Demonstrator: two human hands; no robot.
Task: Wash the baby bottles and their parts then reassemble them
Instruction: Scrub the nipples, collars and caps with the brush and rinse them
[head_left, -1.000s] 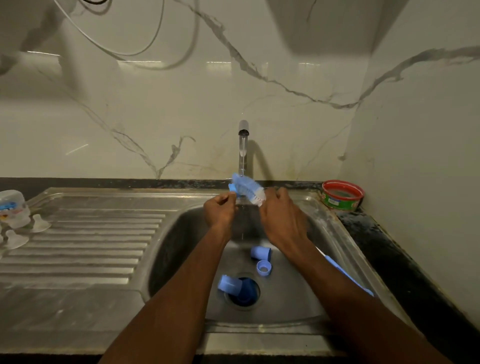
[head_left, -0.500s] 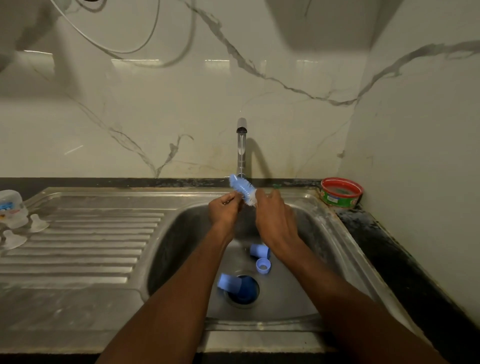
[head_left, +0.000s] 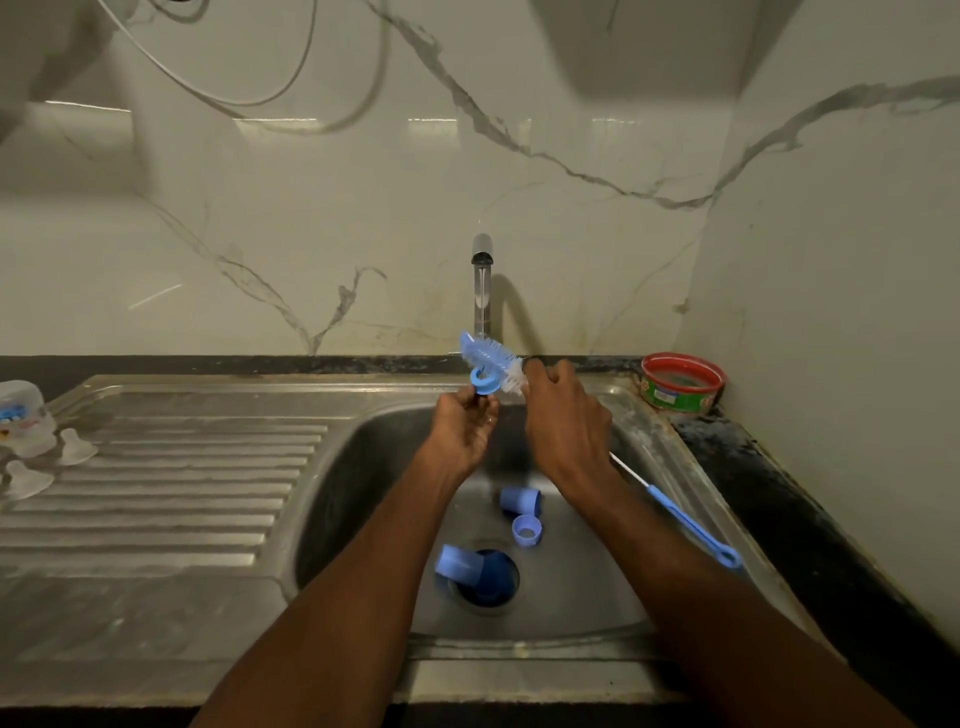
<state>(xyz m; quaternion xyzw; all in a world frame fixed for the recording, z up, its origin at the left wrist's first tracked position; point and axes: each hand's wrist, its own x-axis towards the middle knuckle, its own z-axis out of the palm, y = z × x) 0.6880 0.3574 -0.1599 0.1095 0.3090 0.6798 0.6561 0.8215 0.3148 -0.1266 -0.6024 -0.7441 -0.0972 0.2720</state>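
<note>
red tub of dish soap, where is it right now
In the head view the red tub sits on the dark counter at the far right corner of the sink, against the wall, right of the tap.

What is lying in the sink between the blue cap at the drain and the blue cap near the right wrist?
A small blue ring lies there on the sink floor, just below the upper cap; the drain cap lies apart. Head view.

head cam | wide, forward-down | close over sink (head_left: 644, 431) | single view

A blue bottle ring (head_left: 484, 382) is held under the tap beside a blue bottle brush (head_left: 493, 362). 3 blue parts (head_left: 521, 502) lie in the sink basin; clear teats (head_left: 77, 451) stand far left.
</note>
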